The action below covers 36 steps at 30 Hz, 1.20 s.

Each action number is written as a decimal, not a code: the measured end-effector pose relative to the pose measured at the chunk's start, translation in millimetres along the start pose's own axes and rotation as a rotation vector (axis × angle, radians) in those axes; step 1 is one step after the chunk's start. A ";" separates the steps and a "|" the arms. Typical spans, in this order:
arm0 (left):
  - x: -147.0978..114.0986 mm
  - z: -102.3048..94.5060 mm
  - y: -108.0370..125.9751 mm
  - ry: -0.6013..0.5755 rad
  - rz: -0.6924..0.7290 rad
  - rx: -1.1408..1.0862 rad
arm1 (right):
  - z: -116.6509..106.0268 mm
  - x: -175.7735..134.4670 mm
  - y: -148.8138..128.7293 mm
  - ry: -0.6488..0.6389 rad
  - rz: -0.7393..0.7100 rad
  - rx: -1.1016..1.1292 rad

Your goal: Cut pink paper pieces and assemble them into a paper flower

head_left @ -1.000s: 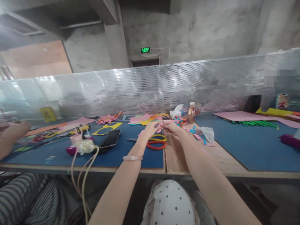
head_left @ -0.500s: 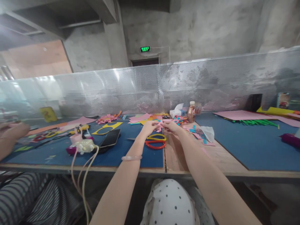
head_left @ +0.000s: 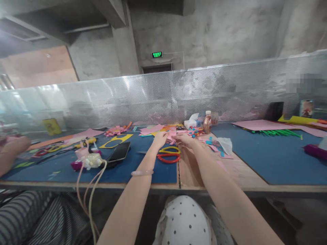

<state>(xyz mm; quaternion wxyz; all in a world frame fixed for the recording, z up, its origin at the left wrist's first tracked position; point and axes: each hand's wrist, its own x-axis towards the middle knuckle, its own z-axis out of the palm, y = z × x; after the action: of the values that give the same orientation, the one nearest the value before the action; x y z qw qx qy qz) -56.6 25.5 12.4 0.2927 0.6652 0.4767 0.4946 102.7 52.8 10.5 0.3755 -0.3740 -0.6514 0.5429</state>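
Observation:
Between my two hands is a small piece of pink paper (head_left: pixel 171 136), its exact shape too small to make out. My left hand (head_left: pixel 160 139) pinches it from the left side. Closed at its right edge is my right hand (head_left: pixel 186 139), the fingertips partly hidden. Just below my hands lie scissors (head_left: pixel 169 157) with one yellow and one red handle, the blades pointing left under my left wrist. Beyond my right hand sits a small heap of pink and blue paper pieces (head_left: pixel 195 131).
Left of me are a black phone (head_left: pixel 121 151), a cut yellow sheet (head_left: pixel 118 140) and a power strip (head_left: pixel 91 160) with cords. A bottle (head_left: pixel 207 123) and tissue pack (head_left: pixel 192 122) stand behind. A co-worker's hand (head_left: pixel 17 148) is at far left. A perforated metal screen (head_left: pixel 143 98) closes the back.
My hands have drawn slightly apart, and more of the pink paper shows between them. The view has shifted a little; the scissors stay in place.

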 end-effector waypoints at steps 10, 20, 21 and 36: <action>-3.8 -3.0 7.1 0.136 -0.080 0.014 | 26.2 4.6 -4.4 0.152 -0.303 -0.098; -4.8 -6.5 11.8 0.211 -0.145 -0.299 | 34.0 7.9 -6.4 0.199 -0.400 -0.145; -4.8 -7.0 11.7 0.225 -0.141 -0.308 | 34.7 7.1 -7.1 0.190 -0.408 -0.151; -5.6 -7.8 17.2 0.191 -0.213 -0.491 | 37.3 0.4 -8.6 0.368 -0.632 -0.812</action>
<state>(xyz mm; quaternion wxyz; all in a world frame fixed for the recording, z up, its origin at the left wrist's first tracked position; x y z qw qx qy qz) -58.3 13.3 27.7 0.4491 0.4712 0.4353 0.6220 68.5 36.1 14.2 0.4534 -0.3638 -0.8130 0.0341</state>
